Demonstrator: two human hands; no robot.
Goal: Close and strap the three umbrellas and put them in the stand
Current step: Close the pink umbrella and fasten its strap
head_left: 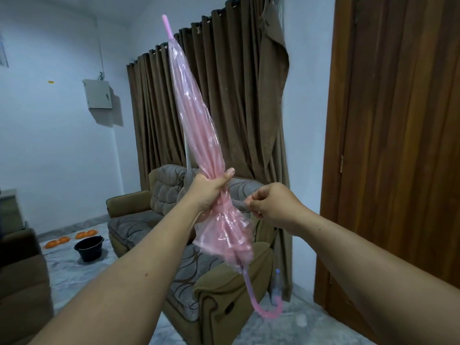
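A folded pink see-through umbrella is held up in front of me, tip pointing up and left, its curved pink handle hanging low. My left hand is wrapped around the gathered canopy near its lower end. My right hand is just to the right of it, pinching the umbrella's thin clear strap between thumb and fingers and holding it out sideways from the canopy. The loose plastic below my left hand is bunched and flared. No other umbrella is in view.
A brown and grey sofa stands below the umbrella, before brown curtains. A wooden door fills the right side. On the marble floor at left sit a black bucket and orange dishes. Another armchair is at the left edge.
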